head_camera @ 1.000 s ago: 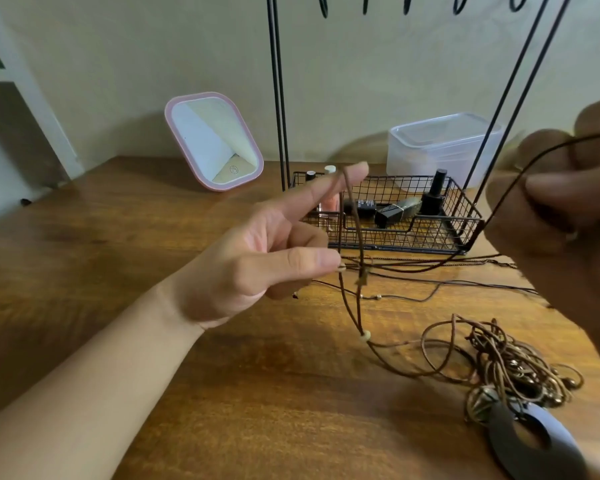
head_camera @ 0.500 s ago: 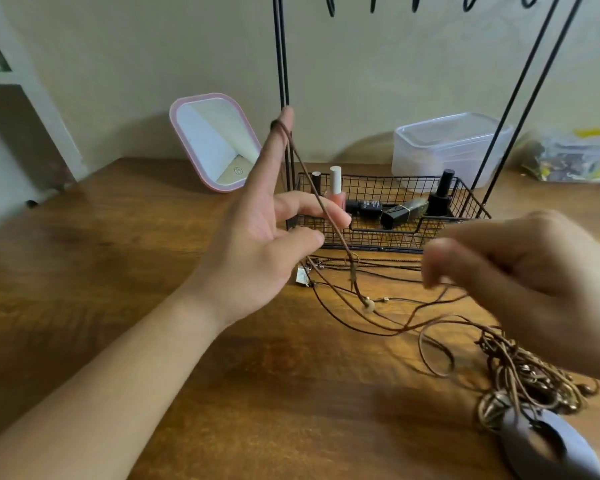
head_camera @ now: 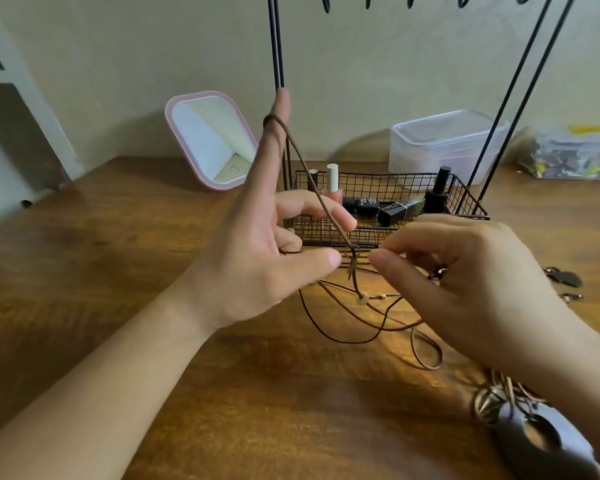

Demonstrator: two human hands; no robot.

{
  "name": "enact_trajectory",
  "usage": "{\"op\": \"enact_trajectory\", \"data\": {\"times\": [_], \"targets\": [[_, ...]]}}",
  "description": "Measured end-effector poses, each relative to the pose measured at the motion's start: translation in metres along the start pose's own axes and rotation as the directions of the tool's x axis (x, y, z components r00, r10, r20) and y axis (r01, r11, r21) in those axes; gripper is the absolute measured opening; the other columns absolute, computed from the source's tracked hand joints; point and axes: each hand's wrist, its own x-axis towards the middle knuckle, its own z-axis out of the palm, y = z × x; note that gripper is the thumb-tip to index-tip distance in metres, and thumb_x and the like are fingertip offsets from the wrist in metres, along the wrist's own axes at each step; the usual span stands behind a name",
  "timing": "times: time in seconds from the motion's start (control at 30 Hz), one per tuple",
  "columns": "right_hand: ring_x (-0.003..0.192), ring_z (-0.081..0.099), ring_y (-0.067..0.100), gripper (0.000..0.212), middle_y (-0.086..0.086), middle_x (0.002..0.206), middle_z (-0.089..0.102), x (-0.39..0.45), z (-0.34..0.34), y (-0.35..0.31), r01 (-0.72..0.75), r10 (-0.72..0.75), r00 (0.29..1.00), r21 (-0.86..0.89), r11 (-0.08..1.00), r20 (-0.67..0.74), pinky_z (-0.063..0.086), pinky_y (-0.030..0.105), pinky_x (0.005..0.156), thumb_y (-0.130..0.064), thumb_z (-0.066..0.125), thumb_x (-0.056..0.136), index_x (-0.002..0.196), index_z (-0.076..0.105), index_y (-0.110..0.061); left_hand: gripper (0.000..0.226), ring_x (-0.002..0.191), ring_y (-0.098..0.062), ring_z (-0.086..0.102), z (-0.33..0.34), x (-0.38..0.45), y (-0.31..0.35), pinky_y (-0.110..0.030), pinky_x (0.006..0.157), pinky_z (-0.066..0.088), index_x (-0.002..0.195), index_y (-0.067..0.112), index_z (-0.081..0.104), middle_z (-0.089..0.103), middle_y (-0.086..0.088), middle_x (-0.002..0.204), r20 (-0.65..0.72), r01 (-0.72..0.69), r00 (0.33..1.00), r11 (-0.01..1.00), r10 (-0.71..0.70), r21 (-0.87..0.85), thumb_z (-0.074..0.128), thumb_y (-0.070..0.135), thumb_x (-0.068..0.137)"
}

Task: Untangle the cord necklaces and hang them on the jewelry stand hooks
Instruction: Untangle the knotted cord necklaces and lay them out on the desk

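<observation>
A brown cord necklace (head_camera: 310,174) is looped over the raised index finger of my left hand (head_camera: 257,258) and runs down to a knot (head_camera: 353,252) and a pale bead (head_camera: 362,299). My left thumb and middle finger are stretched out. My right hand (head_camera: 471,292) is curled just right of the knot, its thumb and forefinger tips slightly apart, not touching it. More cords lie tangled (head_camera: 499,393) at the lower right with a dark oval pendant (head_camera: 541,441). The black jewelry stand (head_camera: 278,46) rises behind, its hooks (head_camera: 326,3) at the top edge.
The stand's wire basket (head_camera: 465,202) holds nail polish bottles (head_camera: 333,181). Behind are a pink-framed mirror (head_camera: 212,140), a clear plastic box (head_camera: 444,143) and a bag of small items (head_camera: 568,154). Small dark pendants (head_camera: 565,278) lie on the wooden table at the right.
My left index finger rose upright with the cord loop on it. My right hand came down from the upper right, let go of its cord and moved left toward the knot.
</observation>
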Motion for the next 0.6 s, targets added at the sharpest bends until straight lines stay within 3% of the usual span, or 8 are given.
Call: {"op": "enact_trajectory", "data": {"times": [0.1, 0.2, 0.27, 0.33, 0.37, 0.47, 0.53, 0.6], "targets": [[0.064, 0.056, 0.008, 0.018, -0.014, 0.073, 0.058, 0.0011, -0.0015, -0.0022, 0.01, -0.009, 0.999, 0.031, 0.999, -0.037, 0.048, 0.033, 0.049, -0.042, 0.057, 0.091, 0.083, 0.071, -0.035, 0.124, 0.055, -0.004, 0.059, 0.0058, -0.0018, 0.0002, -0.032, 0.049, 0.045, 0.152, 0.049, -0.009, 0.072, -0.006, 0.1, 0.007, 0.026, 1.0, 0.998, -0.027, 0.056, 0.076, -0.004, 0.08], [0.067, 0.057, 0.008, 0.017, -0.015, 0.075, 0.057, 0.0003, -0.0013, -0.0029, 0.006, -0.005, 1.0, 0.058, 0.998, -0.023, 0.048, 0.034, 0.051, -0.042, 0.057, 0.091, 0.087, 0.072, -0.035, 0.123, 0.045, -0.016, 0.049, 0.0044, -0.0009, 0.0016, -0.049, 0.048, 0.045, 0.153, 0.051, -0.007, 0.073, -0.009, 0.098, -0.026, 0.043, 0.999, 0.999, -0.043, 0.024, 0.077, -0.003, 0.08], [0.069, 0.056, 0.005, 0.018, -0.017, 0.076, 0.056, 0.0001, -0.0009, -0.0019, 0.006, -0.005, 1.0, 0.069, 0.998, -0.011, 0.047, 0.032, 0.052, -0.043, 0.057, 0.091, 0.087, 0.073, -0.034, 0.119, 0.045, -0.034, 0.05, 0.0014, 0.0001, 0.0012, -0.052, 0.046, 0.043, 0.154, 0.049, -0.005, 0.073, -0.008, 0.102, -0.037, 0.042, 0.998, 0.999, -0.043, -0.012, 0.075, -0.002, 0.081], [0.071, 0.057, 0.004, 0.02, -0.018, 0.079, 0.056, 0.0002, 0.0004, -0.0017, 0.006, -0.005, 1.0, 0.088, 0.996, -0.002, 0.047, 0.031, 0.054, -0.045, 0.055, 0.091, 0.086, 0.072, -0.036, 0.117, 0.064, -0.061, 0.053, 0.0004, 0.0016, 0.0013, -0.062, 0.044, 0.043, 0.156, 0.044, -0.003, 0.07, 0.004, 0.116, -0.033, 0.02, 0.999, 0.999, -0.021, -0.04, 0.074, -0.004, 0.082], [0.072, 0.057, 0.004, 0.02, -0.018, 0.08, 0.057, 0.0002, 0.0012, -0.0015, 0.003, -0.002, 1.0, 0.099, 0.995, -0.002, 0.047, 0.031, 0.054, -0.047, 0.055, 0.091, 0.086, 0.071, -0.037, 0.115, 0.072, -0.065, 0.054, 0.001, 0.0023, 0.0023, -0.067, 0.045, 0.043, 0.157, 0.041, -0.002, 0.068, 0.011, 0.121, -0.031, 0.015, 0.999, 0.999, -0.016, -0.049, 0.073, -0.005, 0.083], [0.074, 0.059, 0.003, 0.022, -0.019, 0.083, 0.062, -0.0003, 0.0024, -0.0002, 0.003, -0.003, 1.0, 0.122, 0.993, -0.001, 0.047, 0.029, 0.057, -0.047, 0.054, 0.091, 0.087, 0.073, -0.035, 0.114, 0.084, -0.039, 0.071, 0.002, 0.0037, 0.0034, -0.065, 0.06, 0.052, 0.158, 0.034, 0.001, 0.069, 0.009, 0.119, -0.046, 0.025, 0.999, 0.998, -0.027, -0.056, 0.073, -0.008, 0.08], [0.074, 0.058, -0.003, 0.022, -0.021, 0.085, 0.064, -0.0003, 0.0022, -0.0006, 0.003, -0.004, 1.0, 0.14, 0.99, 0.002, 0.043, 0.016, 0.061, -0.044, 0.056, 0.091, 0.089, 0.074, -0.033, 0.113, 0.083, -0.027, 0.074, 0.0015, 0.0031, 0.0039, -0.048, 0.071, 0.061, 0.158, 0.033, 0.008, 0.075, -0.008, 0.102, -0.046, 0.05, 0.997, 0.992, -0.056, -0.113, 0.075, -0.005, 0.076], [0.073, 0.058, -0.011, 0.019, -0.024, 0.082, 0.066, -0.0005, 0.0024, -0.0014, -0.007, 0.005, 1.0, 0.185, 0.983, 0.012, 0.042, 0.007, 0.061, -0.041, 0.06, 0.093, 0.09, 0.075, -0.031, 0.109, 0.076, -0.021, 0.074, 0.002, 0.0023, 0.005, -0.027, 0.071, 0.059, 0.157, 0.032, 0.016, 0.076, -0.013, 0.086, -0.049, 0.065, 0.996, 0.975, -0.077, -0.214, 0.074, -0.003, 0.072]]}}
